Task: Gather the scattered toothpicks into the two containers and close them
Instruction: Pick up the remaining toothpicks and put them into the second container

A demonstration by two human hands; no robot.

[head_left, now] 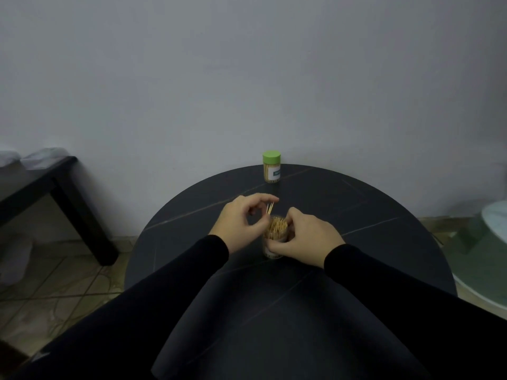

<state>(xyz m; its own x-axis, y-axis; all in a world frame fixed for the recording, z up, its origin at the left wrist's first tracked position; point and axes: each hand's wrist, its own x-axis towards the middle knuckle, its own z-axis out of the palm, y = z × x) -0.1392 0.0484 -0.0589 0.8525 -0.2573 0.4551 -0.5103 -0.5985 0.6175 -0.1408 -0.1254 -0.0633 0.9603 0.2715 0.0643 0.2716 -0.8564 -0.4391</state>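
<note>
L hand pinches few toothpicks, upright, tips just above the open container. R hand grips container on desk. Move needed: straight down.

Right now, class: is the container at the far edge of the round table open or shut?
Shut. The far container stands upright with its green lid seated on top, away from both hands.

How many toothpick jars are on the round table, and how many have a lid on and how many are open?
Jars with a green lid on: 1, the closed jar at the far edge.
Open jars: 1, the open jar held by the right hand, with the left hand beside it.
Total: 2 jars.
</note>
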